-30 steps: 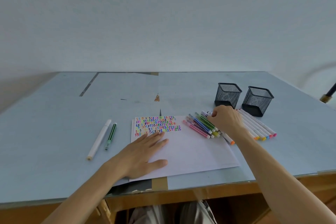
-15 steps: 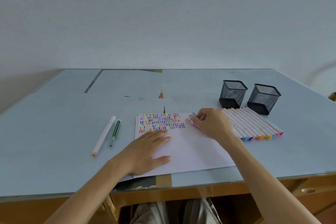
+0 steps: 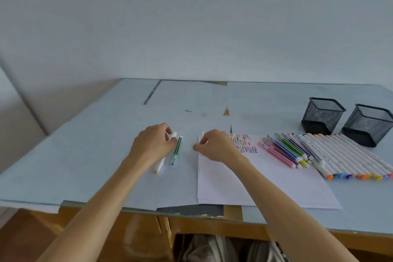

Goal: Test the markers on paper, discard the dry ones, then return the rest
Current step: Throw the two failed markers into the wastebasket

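Note:
My left hand [image 3: 154, 144] curls over the upper end of a white marker [image 3: 159, 165] lying on the table left of the paper; its white cap pokes out between my fingers. A green striped marker [image 3: 177, 149] lies just to the right of it, untouched. My right hand [image 3: 215, 144] hovers over the paper's top-left corner with loosely curled fingers, holding nothing I can see. The white paper [image 3: 265, 183] carries rows of coloured squiggles [image 3: 245, 144]. A bunch of thin coloured markers [image 3: 285, 151] and a row of white-barrelled markers [image 3: 350, 161] lie at the right.
Two black mesh pen cups [image 3: 322, 116] [image 3: 369, 124] stand at the back right behind the markers. The blue-grey table [image 3: 95, 144] ends at a front edge near my arms, with a wooden frame below. A wall rises behind the table.
The view swung left. My left hand left the paper and went to the white marker. My right hand left the marker bunch and moved left to the paper's top-left corner.

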